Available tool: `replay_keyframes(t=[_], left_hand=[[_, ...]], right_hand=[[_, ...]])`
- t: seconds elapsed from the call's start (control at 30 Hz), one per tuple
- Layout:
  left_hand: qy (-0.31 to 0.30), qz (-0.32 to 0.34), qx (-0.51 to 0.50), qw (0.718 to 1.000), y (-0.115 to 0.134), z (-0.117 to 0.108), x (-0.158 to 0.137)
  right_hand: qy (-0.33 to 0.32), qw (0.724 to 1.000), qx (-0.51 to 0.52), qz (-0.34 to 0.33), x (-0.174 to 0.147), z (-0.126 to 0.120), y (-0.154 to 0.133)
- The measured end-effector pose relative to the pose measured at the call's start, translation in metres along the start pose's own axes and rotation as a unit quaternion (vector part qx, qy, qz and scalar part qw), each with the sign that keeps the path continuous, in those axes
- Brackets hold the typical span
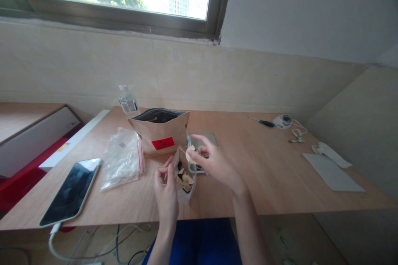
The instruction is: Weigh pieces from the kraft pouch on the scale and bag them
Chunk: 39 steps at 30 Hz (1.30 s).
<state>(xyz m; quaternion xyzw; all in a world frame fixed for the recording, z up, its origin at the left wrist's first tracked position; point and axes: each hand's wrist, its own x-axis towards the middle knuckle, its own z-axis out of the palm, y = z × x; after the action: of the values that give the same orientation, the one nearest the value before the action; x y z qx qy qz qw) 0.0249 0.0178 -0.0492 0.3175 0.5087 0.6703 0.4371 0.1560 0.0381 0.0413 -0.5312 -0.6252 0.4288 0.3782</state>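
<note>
My left hand [166, 184] is closed in a pinch on the edge of a small clear plastic bag [192, 192]. Inside the bag lie crinkled pale and black pieces [184, 179] that look like dried fungus. Over the bag's mouth, my right hand [211, 158] pinches a pale piece [190, 155] of the same sort between thumb and fingers. Behind that hand a small flat scale [211, 137] with a metal top is partly hidden. An opened brown kraft pouch [146, 136] with a red label stands just beyond the bag; its contents are too dark to make out.
Left of the pouch lie clear zip bags [121, 161] and a tablet [73, 190] with a charging cable. A water bottle [128, 101] stands behind. At right are a screwdriver [265, 123], a white dome camera [282, 121] and a white sheet [331, 174].
</note>
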Motion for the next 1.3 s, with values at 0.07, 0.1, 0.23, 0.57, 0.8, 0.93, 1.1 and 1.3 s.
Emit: replay_keyframes(t=[0.07,0.1,0.23,0.57,0.8,0.93,1.1,1.3], left_hand=[[-0.001,-0.004,-0.001,1.000,0.001,0.001,-0.001],[-0.002,-0.008,-0.004,1.000,0.001,0.001,-0.002],[0.003,-0.020,-0.027,0.999,0.003,0.003,-0.004],[0.029,-0.057,-0.124,0.990,0.008,0.002,-0.003],[0.049,-0.104,-0.113,0.987,0.015,0.003,-0.009],[0.012,-0.125,-0.141,0.982,0.017,0.005,-0.011],[-0.015,-0.058,-0.045,0.997,0.003,0.003,-0.008],[-0.051,-0.007,0.006,0.999,-0.011,0.001,0.004]], right_hand=[[-0.019,0.999,-0.036,-0.001,-0.003,0.002,-0.004],[-0.017,0.998,-0.054,-0.001,-0.003,0.003,-0.003],[0.039,0.996,-0.080,0.006,-0.001,0.015,0.002],[0.078,0.992,-0.075,-0.068,-0.032,0.021,0.012],[0.012,1.000,0.026,0.007,-0.057,0.052,0.051],[0.085,0.989,0.120,-0.013,-0.055,0.060,0.062],[0.122,0.977,0.176,-0.010,-0.052,0.041,0.065],[0.186,0.943,0.274,0.010,-0.047,0.034,0.098]])
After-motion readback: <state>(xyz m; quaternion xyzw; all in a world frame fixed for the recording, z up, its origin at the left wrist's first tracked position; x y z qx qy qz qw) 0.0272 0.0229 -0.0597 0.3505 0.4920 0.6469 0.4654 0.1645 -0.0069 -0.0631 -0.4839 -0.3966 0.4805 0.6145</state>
